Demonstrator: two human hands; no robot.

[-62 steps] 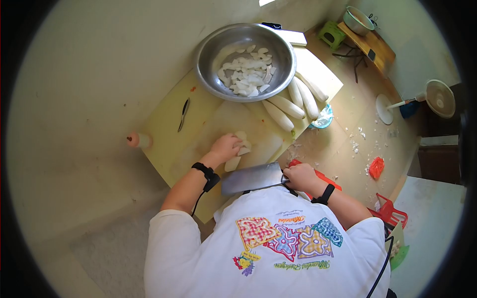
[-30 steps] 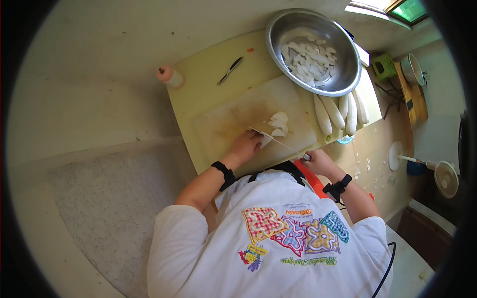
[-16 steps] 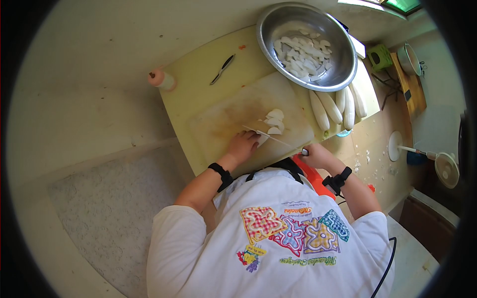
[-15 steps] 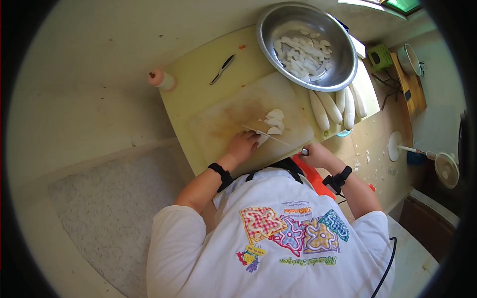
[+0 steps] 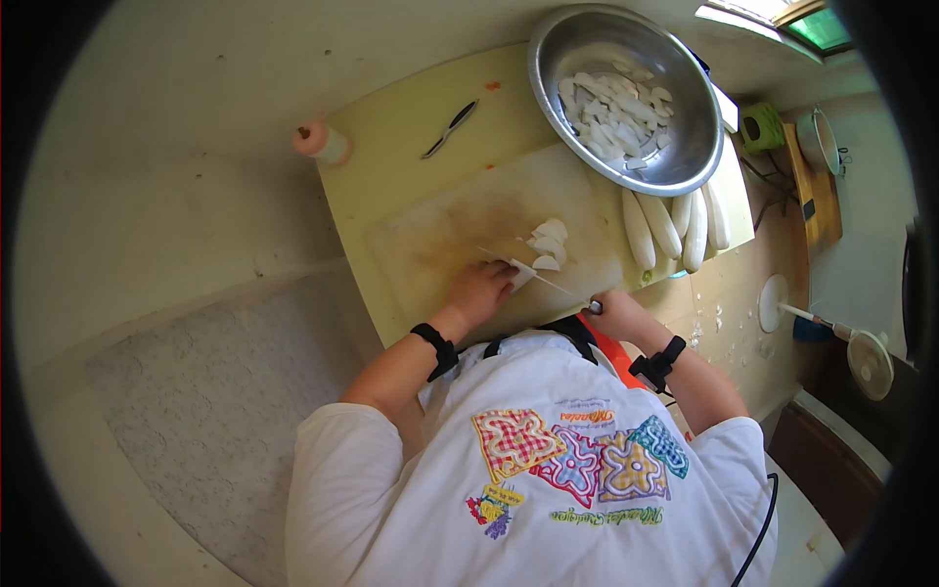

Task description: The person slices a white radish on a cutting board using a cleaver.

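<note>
My left hand (image 5: 481, 293) has its fingers bent over a piece of peeled white vegetable (image 5: 521, 276) on the cutting board (image 5: 435, 230). In my right hand (image 5: 619, 317) is the handle of a kitchen knife (image 5: 551, 283). Its thin blade lies across the vegetable piece, right by my left fingertips. Just beyond the blade sits a small heap of cut white slices (image 5: 550, 235). My left fingers partly cover the piece they hold.
A large metal basin (image 5: 704, 147) with many white slices stands at the back right. Several long peeled vegetables (image 5: 638, 230) lie beside it. A black-and-silver hand tool (image 5: 450, 129) and a pink-capped bottle (image 5: 321, 143) are on the yellowish table (image 5: 391, 127).
The camera view has shifted a little, so the basin and long vegetables appear farther right. The knife stays at the vegetable piece, and both hands keep their holds.
</note>
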